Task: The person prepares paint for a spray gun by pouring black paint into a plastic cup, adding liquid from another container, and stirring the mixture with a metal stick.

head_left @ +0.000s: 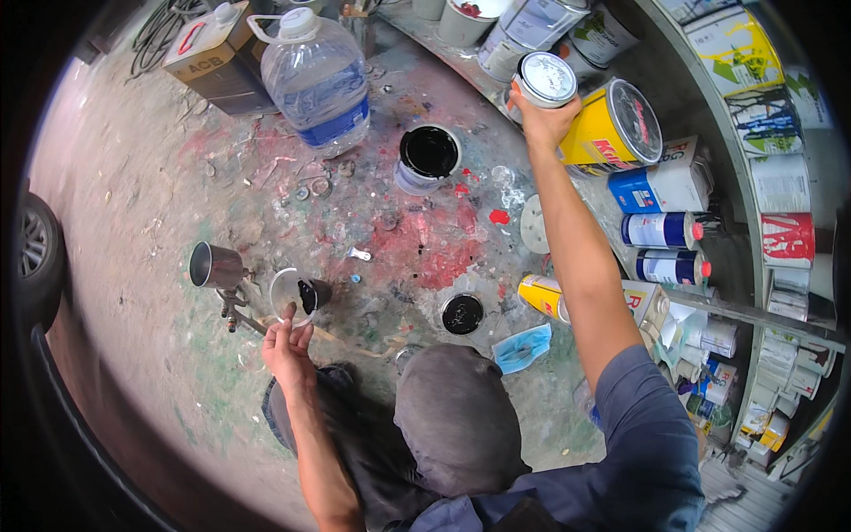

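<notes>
My left hand (291,348) pinches the rim of a clear plastic cup (282,285) with black paint down one inner side. Beside the cup, a spray gun (215,268) with a metal cup lies on the floor. With my right arm stretched far forward, my right hand (544,120) grips a small paint can (549,78) with a pale lid, at the shelf edge. Between my arms stands an uncovered tub of black paint (430,152). Nearer my knee is a round black-coated lid (462,314).
A large water jug (317,84) and a rectangular metal can (215,62) stand at the far left. Along the right, shelves carry many cans, including a yellow can (612,129) and blue bottles (658,230). A blue face mask (522,348) lies on the paint-stained floor (390,239).
</notes>
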Action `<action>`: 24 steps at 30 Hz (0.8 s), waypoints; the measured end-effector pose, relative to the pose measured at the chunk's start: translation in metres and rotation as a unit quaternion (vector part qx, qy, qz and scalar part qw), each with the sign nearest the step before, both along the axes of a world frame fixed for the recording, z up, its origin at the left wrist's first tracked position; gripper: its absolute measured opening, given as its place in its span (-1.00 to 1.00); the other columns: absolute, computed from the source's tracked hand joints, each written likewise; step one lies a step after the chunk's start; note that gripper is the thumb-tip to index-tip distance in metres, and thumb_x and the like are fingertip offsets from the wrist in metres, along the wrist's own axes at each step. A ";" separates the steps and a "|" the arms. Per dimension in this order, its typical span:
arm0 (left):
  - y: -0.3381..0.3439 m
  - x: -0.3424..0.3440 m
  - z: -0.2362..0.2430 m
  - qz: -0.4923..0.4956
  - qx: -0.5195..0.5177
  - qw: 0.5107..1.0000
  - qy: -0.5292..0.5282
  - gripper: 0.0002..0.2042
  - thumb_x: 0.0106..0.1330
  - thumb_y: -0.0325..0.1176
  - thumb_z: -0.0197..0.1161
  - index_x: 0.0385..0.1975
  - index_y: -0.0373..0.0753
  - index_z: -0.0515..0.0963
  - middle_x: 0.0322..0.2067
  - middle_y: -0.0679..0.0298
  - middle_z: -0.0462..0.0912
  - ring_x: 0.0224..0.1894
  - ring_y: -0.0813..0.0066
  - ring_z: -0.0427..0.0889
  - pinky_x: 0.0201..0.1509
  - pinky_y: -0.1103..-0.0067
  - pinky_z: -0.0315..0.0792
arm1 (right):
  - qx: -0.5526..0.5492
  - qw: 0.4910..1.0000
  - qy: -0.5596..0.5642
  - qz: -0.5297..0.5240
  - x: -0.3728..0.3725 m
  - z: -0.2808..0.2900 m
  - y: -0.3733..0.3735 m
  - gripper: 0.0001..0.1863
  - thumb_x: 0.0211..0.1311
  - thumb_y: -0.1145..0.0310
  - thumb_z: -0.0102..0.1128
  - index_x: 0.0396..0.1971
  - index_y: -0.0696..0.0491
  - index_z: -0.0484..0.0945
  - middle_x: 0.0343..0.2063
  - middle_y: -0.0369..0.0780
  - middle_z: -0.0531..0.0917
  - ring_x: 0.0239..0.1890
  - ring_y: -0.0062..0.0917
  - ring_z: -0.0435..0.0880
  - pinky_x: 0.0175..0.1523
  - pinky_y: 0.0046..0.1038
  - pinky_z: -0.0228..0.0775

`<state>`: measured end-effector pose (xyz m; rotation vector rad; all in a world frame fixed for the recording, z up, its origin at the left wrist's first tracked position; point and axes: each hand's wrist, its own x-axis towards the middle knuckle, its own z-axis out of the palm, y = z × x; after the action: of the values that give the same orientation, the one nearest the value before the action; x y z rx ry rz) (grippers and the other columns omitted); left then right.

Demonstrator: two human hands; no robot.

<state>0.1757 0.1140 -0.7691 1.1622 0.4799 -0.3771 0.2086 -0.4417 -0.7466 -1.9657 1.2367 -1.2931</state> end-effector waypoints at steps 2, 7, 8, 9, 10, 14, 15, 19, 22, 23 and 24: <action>-0.006 -0.002 0.001 -0.005 0.004 1.000 0.002 -0.89 0.39 -0.45 0.14 -0.41 -0.26 0.44 0.09 -0.13 0.56 -0.25 0.34 0.73 -0.17 0.51 0.67 | 0.006 0.999 -0.022 -0.023 0.007 -0.011 -0.014 0.17 -0.52 0.12 0.73 0.19 0.18 0.21 0.09 0.03 0.47 0.18 -0.12 0.45 0.29 -0.22 0.26; -0.013 -0.002 -0.008 -0.036 -0.001 0.999 -0.004 -0.90 0.39 -0.45 0.15 -0.40 -0.25 0.43 0.10 -0.11 0.56 -0.29 0.45 0.70 -0.12 0.49 0.66 | 0.043 0.997 -0.054 0.036 -0.015 -0.060 -0.029 0.21 -0.33 0.18 0.65 0.34 0.24 0.07 0.26 0.12 0.32 0.31 -0.11 0.34 0.40 -0.27 0.13; -0.017 -0.002 -0.002 -0.034 0.012 0.999 0.008 -0.91 0.39 -0.46 0.15 -0.38 -0.24 0.43 0.10 -0.11 0.56 -0.27 0.44 0.70 -0.11 0.48 0.65 | 0.032 0.995 -0.065 0.071 -0.018 -0.067 -0.015 0.18 -0.24 0.23 0.61 0.38 0.25 0.03 0.31 0.13 0.28 0.35 -0.13 0.31 0.43 -0.29 0.10; -0.022 -0.002 -0.001 -0.029 0.014 0.999 0.012 -0.91 0.39 -0.46 0.15 -0.38 -0.24 0.43 0.10 -0.11 0.56 -0.27 0.44 0.70 -0.11 0.48 0.65 | 0.035 0.995 -0.062 0.076 -0.029 -0.073 0.001 0.18 -0.24 0.23 0.61 0.38 0.25 0.03 0.31 0.13 0.28 0.35 -0.13 0.31 0.43 -0.29 0.10; -0.020 -0.002 0.002 -0.023 0.017 0.999 0.018 -0.92 0.38 -0.49 0.15 -0.38 -0.26 0.44 0.10 -0.10 0.56 -0.28 0.43 0.71 -0.16 0.51 0.67 | 0.145 0.976 -0.109 0.122 -0.037 -0.067 0.035 0.09 -0.18 0.43 0.51 0.38 0.25 0.02 0.35 0.10 0.22 0.40 -0.19 0.22 0.46 -0.29 0.02; -0.024 -0.004 -0.001 -0.027 -0.010 0.999 0.017 -0.95 0.36 -0.51 0.16 -0.35 -0.32 0.47 0.09 -0.08 0.56 -0.30 0.43 0.72 -0.21 0.57 0.70 | 0.261 0.915 0.038 0.304 -0.074 -0.085 0.100 0.04 -0.12 0.62 0.37 0.40 0.21 -0.04 0.39 0.07 0.15 0.46 -0.24 0.11 0.48 -0.25 0.00; -0.026 -0.003 -0.002 -0.032 -0.019 0.999 0.012 -0.95 0.36 -0.51 0.17 -0.34 -0.32 0.48 0.09 -0.08 0.56 -0.30 0.43 0.72 -0.21 0.57 0.70 | 0.265 0.898 0.080 0.341 -0.078 -0.101 0.111 0.07 -0.13 0.58 0.43 0.40 0.20 -0.05 0.38 0.06 0.16 0.45 -0.24 0.12 0.47 -0.25 0.03; -0.015 -0.003 -0.008 -0.049 -0.003 0.999 0.003 -0.93 0.38 -0.46 0.15 -0.34 -0.26 0.43 0.09 -0.10 0.57 -0.21 0.38 0.72 -0.11 0.47 0.66 | 0.192 0.907 0.052 0.372 -0.059 -0.117 0.166 0.15 -0.25 0.41 0.58 0.38 0.18 0.01 0.29 0.01 0.30 0.36 -0.23 0.28 0.41 -0.28 0.15; -0.016 -0.005 -0.008 -0.042 -0.004 0.999 0.005 -0.94 0.37 -0.47 0.16 -0.33 -0.27 0.45 0.08 -0.10 0.57 -0.24 0.38 0.72 -0.12 0.46 0.66 | 0.180 0.927 -0.050 0.324 -0.033 -0.116 0.169 0.18 -0.35 0.34 0.66 0.34 0.14 0.06 0.20 -0.03 0.39 0.26 -0.24 0.40 0.35 -0.27 0.22; -0.016 -0.005 -0.008 -0.043 -0.003 0.999 0.004 -0.94 0.37 -0.47 0.16 -0.33 -0.27 0.45 0.08 -0.10 0.57 -0.24 0.38 0.72 -0.12 0.46 0.66 | 0.181 0.927 -0.052 0.324 -0.027 -0.114 0.169 0.18 -0.35 0.34 0.66 0.34 0.14 0.06 0.20 -0.03 0.39 0.26 -0.24 0.40 0.35 -0.27 0.22; -0.016 -0.006 -0.009 -0.043 -0.004 0.999 0.006 -0.94 0.37 -0.47 0.17 -0.33 -0.27 0.45 0.08 -0.09 0.57 -0.25 0.37 0.72 -0.12 0.45 0.66 | 0.185 0.933 -0.042 0.305 -0.023 -0.111 0.167 0.16 -0.38 0.32 0.68 0.30 0.13 0.11 0.17 -0.05 0.43 0.23 -0.25 0.43 0.32 -0.27 0.25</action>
<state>0.1698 0.0982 -0.7786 1.1767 0.4392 -0.4594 0.1861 -0.2750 -0.8581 -1.7835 0.6705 -0.7541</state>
